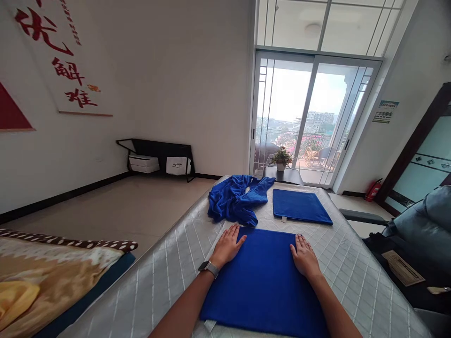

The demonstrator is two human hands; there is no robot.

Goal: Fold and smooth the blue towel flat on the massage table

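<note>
Lying flat at lower centre of the frame on the quilted mattress (169,281), the folded blue towel (264,286) carries the left hand (229,245) and right hand (303,257) at its upper corners, each grip spread, palm down. Above lie a second folded towel (300,205) and a crumpled blue cloth (233,201).

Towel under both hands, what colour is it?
The folded towel is bright blue, seen best in the head view.
</note>
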